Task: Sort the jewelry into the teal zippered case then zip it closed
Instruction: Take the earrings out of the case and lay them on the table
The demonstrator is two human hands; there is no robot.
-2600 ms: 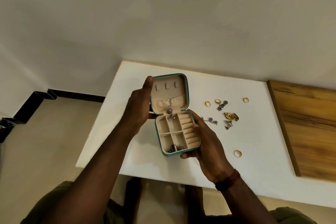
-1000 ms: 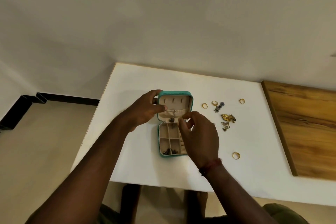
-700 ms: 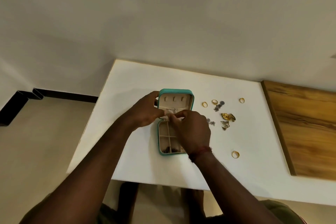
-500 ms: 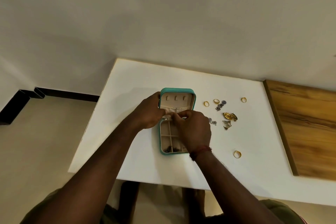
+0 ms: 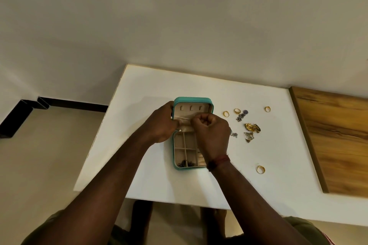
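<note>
The teal zippered case [image 5: 192, 99] lies open on the white table [image 5: 151, 85], lid propped up at the far side. My left hand [image 5: 162, 123] grips the lid's left edge, thumb at the fabric pocket. My right hand [image 5: 211, 131] is curled into a fist over the pocket, pinching a thin pale necklace chain [image 5: 185, 118] that runs between both hands; the pendant is hidden. Dark small pieces [image 5: 185, 163] sit in the near-left compartment. Loose to the right lie gold rings [image 5: 225, 113], silver flower earrings [image 5: 242, 115], gold leaf pieces [image 5: 252, 127] and silver triangle pieces [image 5: 249, 137].
Another gold ring [image 5: 260, 169] lies near the table's front right, and one more gold ring [image 5: 267, 109] lies at the far right. A wooden panel [image 5: 338, 135] borders the table's right side. The table's left edge [image 5: 95, 141] drops to the floor.
The case went from held in the air to lying on the table. My right hand moved from the tray up to the lid pocket and closed into a fist there.
</note>
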